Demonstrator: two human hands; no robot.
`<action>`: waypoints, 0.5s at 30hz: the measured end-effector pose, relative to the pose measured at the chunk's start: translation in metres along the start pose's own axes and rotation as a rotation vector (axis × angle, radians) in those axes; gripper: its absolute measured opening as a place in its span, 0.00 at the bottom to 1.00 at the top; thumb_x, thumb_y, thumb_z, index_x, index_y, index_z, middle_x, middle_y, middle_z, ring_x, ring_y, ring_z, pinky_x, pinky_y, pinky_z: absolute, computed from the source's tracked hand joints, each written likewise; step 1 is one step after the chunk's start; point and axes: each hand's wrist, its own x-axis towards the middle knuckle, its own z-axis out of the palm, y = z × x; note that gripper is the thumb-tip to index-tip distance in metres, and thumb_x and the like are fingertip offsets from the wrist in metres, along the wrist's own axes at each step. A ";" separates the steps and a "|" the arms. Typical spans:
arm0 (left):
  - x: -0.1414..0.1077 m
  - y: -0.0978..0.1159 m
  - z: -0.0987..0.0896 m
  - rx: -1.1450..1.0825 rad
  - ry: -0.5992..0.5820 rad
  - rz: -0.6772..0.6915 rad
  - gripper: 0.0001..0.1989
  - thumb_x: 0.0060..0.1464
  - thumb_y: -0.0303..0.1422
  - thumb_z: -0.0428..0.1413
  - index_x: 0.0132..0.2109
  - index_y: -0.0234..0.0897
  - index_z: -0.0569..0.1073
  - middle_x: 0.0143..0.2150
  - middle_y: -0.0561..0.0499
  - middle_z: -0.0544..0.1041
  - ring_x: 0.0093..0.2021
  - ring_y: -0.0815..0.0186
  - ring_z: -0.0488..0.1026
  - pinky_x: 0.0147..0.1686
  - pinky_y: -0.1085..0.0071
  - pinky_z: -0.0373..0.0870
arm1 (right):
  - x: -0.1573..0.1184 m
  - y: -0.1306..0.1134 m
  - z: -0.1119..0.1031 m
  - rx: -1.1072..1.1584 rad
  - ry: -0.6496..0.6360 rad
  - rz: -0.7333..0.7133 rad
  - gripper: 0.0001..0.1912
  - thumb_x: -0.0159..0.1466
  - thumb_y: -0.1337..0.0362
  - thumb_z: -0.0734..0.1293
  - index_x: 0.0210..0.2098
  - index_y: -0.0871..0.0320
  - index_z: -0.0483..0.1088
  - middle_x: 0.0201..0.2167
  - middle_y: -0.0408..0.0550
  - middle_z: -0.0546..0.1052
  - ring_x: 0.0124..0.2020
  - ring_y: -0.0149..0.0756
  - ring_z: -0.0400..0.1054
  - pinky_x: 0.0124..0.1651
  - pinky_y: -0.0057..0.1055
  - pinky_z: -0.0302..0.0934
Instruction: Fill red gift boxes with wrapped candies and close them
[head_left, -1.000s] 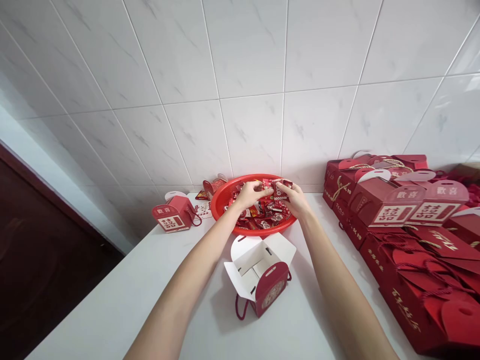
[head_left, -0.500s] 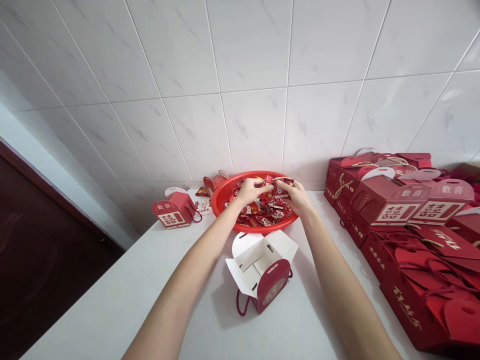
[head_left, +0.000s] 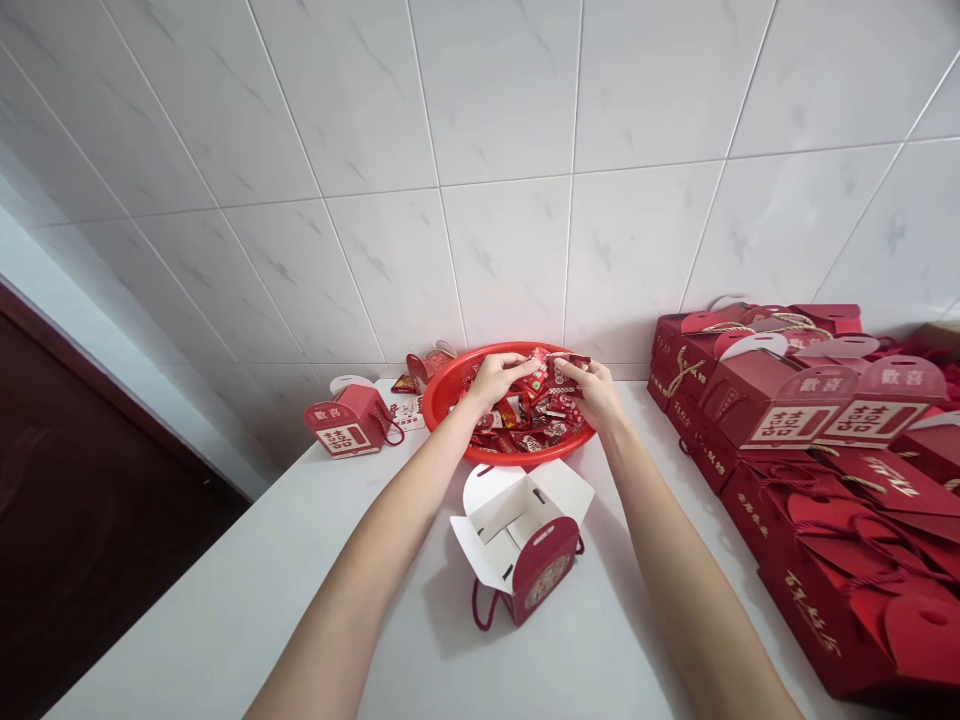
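Both hands are over a red plastic basket [head_left: 442,400] full of red-wrapped candies [head_left: 517,412]. My left hand [head_left: 499,380] pinches a red candy packet [head_left: 535,374] between thumb and fingertips. At the basket's right side, my right hand [head_left: 592,388] is closed on a dark red wrapped packet [head_left: 564,374]; part of it is hidden by the fingers. Between my forearms, in front of the basket, stands an open gift box [head_left: 546,568], red outside and white inside. Its flaps are spread, its cord handles hang at the sides, and no candy shows inside.
On the right stand many red gift boxes [head_left: 795,410], stacked and in rows, with rope handles. A small closed box [head_left: 348,420] sits left of the basket, near the white table's edge [head_left: 315,455]. Another small box [head_left: 430,364] is behind, by the tiled wall [head_left: 510,260].
The packet in my left hand has turned and shows more of its printed face. Both hands stay over the basket, and the open box stays put.
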 end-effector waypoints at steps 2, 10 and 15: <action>0.000 0.001 0.000 -0.009 0.004 0.008 0.21 0.42 0.49 0.66 0.33 0.33 0.80 0.33 0.49 0.79 0.34 0.65 0.71 0.39 0.69 0.65 | 0.000 -0.001 0.000 0.003 -0.005 0.016 0.17 0.43 0.59 0.79 0.32 0.57 0.78 0.29 0.46 0.81 0.31 0.40 0.76 0.32 0.33 0.71; 0.003 -0.003 0.001 0.039 -0.006 0.063 0.22 0.43 0.51 0.65 0.33 0.34 0.81 0.36 0.47 0.81 0.39 0.61 0.73 0.41 0.68 0.67 | -0.005 -0.006 0.000 -0.040 -0.115 0.050 0.18 0.45 0.58 0.79 0.35 0.57 0.78 0.29 0.45 0.81 0.27 0.37 0.75 0.26 0.29 0.69; 0.015 -0.013 -0.007 -0.014 0.173 -0.035 0.18 0.48 0.47 0.60 0.34 0.35 0.80 0.35 0.47 0.81 0.39 0.61 0.75 0.40 0.68 0.69 | -0.001 -0.004 0.000 0.005 0.049 0.042 0.14 0.46 0.61 0.78 0.31 0.58 0.76 0.27 0.45 0.81 0.29 0.38 0.75 0.28 0.30 0.69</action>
